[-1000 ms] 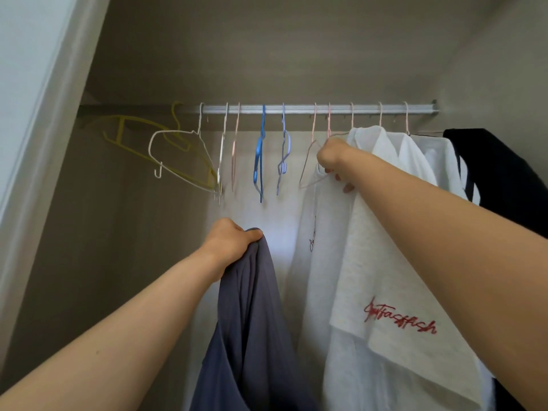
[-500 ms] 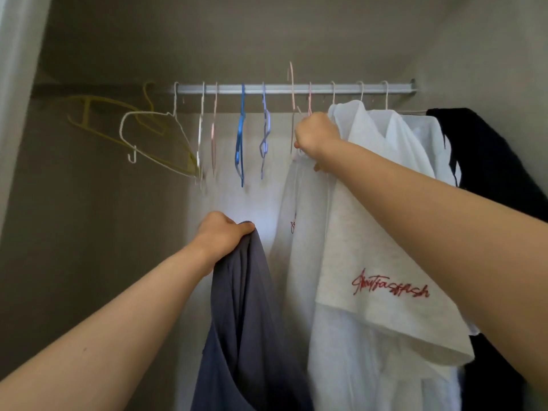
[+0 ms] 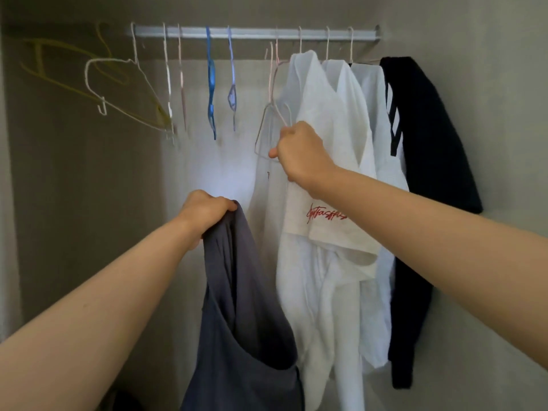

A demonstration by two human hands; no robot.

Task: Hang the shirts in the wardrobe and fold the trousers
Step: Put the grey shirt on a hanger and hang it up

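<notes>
Under the rail (image 3: 255, 34), mid-wardrobe: my view shows the right hand (image 3: 299, 149) has come down from rail height. Its fist is clamped on the hanger (image 3: 264, 126), whose hook now looks clear of the rail. The left hand (image 3: 207, 210) keeps its grip on the bunched top of the grey shirt (image 3: 246, 321), which hangs near me, low and left of the hanger, apart from it.

My reading: hanger fetched, threading it into the shirt comes next, hanging not yet done. No trousers in view.

Around:
- Black garment (image 3: 427, 143) hangs far right.
- White shirts (image 3: 332, 129) hang just behind the right hand.
- Left along the rail hang a blue hanger (image 3: 210, 84), a lilac hanger (image 3: 232, 93) and a white hanger (image 3: 118, 84).

In the way: the white shirts crowd the hanger, and its hook could snag them.
</notes>
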